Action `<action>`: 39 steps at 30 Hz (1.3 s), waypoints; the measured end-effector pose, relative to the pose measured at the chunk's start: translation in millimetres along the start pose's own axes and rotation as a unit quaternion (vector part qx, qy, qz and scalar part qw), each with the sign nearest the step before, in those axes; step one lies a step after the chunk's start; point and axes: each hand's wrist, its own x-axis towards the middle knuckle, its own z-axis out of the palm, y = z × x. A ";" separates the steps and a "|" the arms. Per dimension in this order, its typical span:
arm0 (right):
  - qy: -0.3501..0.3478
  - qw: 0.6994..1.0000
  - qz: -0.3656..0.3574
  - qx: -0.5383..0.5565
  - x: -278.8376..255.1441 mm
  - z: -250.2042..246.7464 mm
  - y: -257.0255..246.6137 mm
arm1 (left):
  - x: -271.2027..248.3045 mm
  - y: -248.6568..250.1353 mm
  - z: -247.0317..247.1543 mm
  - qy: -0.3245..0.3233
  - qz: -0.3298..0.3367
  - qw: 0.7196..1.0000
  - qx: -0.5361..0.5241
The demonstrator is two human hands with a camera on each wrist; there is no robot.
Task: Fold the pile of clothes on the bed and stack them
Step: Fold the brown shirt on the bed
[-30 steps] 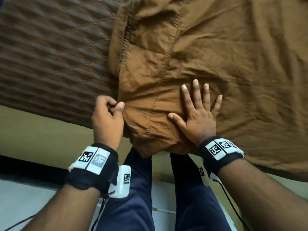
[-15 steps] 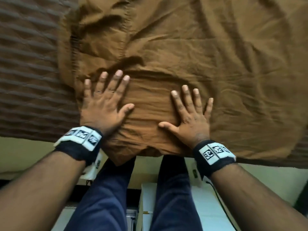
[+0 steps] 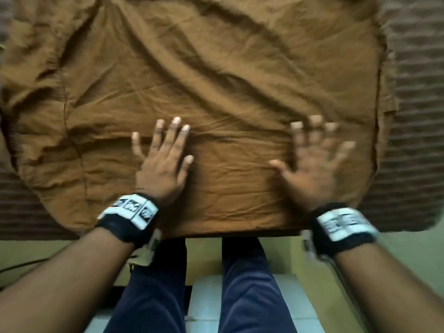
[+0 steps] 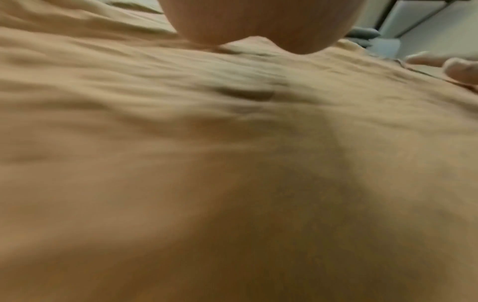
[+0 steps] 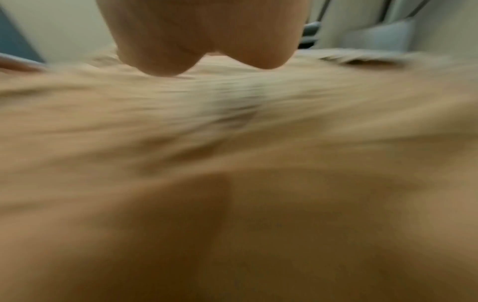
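1. Head view: a brown garment (image 3: pixel 216 87) lies spread and creased over the bed (image 3: pixel 418 116), whose ribbed brown cover shows past the garment's left and right edges. The garment's near edge reaches the bed's front edge, just above the person's dark blue trouser legs (image 3: pixel 242 284).
2. Head view: the left hand (image 3: pixel 163 164) lies palm down on the garment's near middle, fingers straight and spread, thumb out to the side. The right hand (image 3: pixel 312 169) lies palm down on the garment near its right edge, fingers also straight and fanned apart; it is blurred. The two hands are well apart. Each wrist carries a black band with white markers (image 3: pixel 131 210).
3. Left wrist view: blurred brown cloth (image 4: pixel 181 163) fills the frame, with the heel of the palm (image 4: pixel 258 20) resting on it at the top. Fingers cannot be told here.
4. Right wrist view: the same cloth (image 5: pixel 232 183), heavily blurred, under the heel of the palm (image 5: pixel 201 30). Finger state cannot be told.
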 end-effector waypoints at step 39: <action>-0.120 0.992 0.018 -0.021 65.0 -22.9 -119.9 | 17.1 -145.9 -43.2 0.026 0.039 0.996 -0.076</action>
